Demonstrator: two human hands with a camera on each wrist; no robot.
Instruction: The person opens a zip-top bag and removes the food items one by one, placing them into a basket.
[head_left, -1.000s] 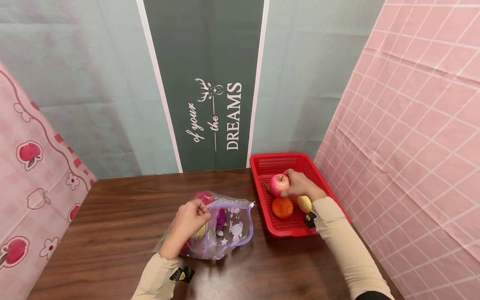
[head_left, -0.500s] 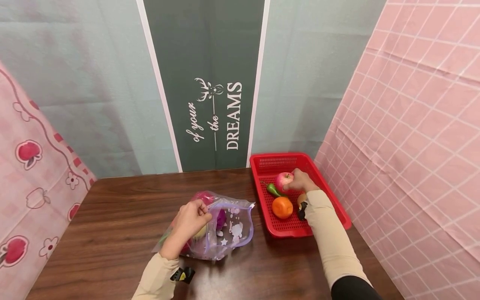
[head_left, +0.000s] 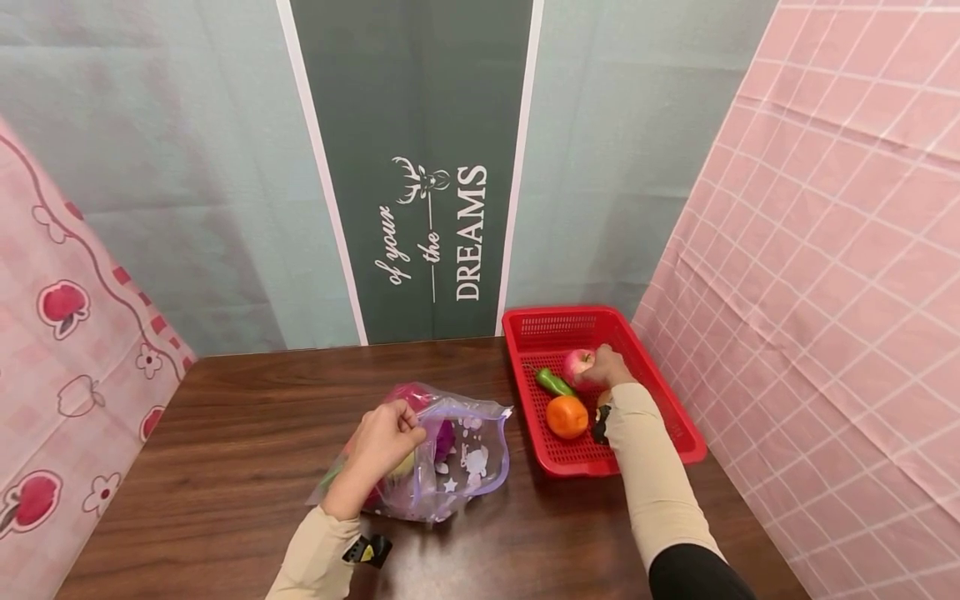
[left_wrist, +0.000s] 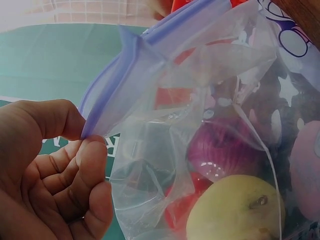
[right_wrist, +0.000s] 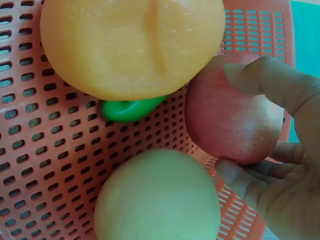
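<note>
Table [head_left: 240, 425], wood-grained, bears red basket [head_left: 558, 323]; pink cloths [head_left: 817, 250] flank it.

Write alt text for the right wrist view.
The right hand grips a red apple, with a perforated red basket behind. An orange fruit partly hides a green pepper, and a pale yellow-green fruit shows at the bottom edge.

White lettering [head_left: 470, 233] reading "of your", "the", "DREAMS", turned sideways, on a dark green backdrop panel [head_left: 412, 83]
</note>
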